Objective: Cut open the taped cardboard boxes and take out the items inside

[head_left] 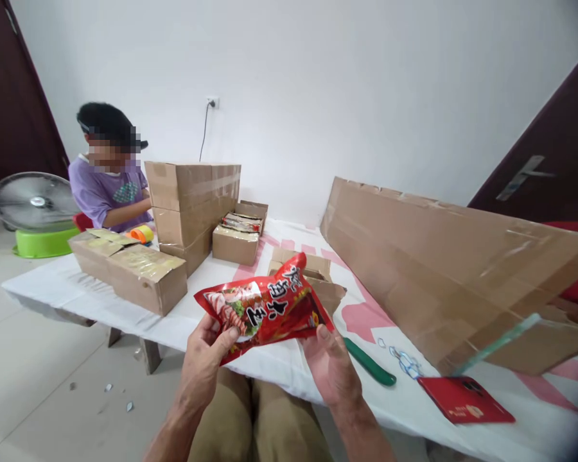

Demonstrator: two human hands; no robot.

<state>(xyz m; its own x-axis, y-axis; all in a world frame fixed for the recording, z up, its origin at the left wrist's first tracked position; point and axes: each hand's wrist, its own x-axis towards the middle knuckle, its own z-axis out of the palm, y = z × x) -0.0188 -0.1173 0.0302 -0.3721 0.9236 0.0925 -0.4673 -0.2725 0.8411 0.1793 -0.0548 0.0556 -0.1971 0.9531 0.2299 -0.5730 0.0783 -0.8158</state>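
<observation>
A red plastic food packet with dark lettering and a food picture is held up above the table's front edge. My left hand pinches its left end, thumb on the printed face. At the packet's lower right corner, my right hand grips with the thumb at the edge and the fingers behind, mostly hidden. Just behind the packet sits a small open cardboard box, partly covered by it. A green handle lies to the right of my right hand; its other end is hidden.
Stacked cardboard boxes, an open box with packets and taped boxes stand left. A long cardboard panel rises at right. A red phone and clear scraps lie nearby. A person in purple sits far left.
</observation>
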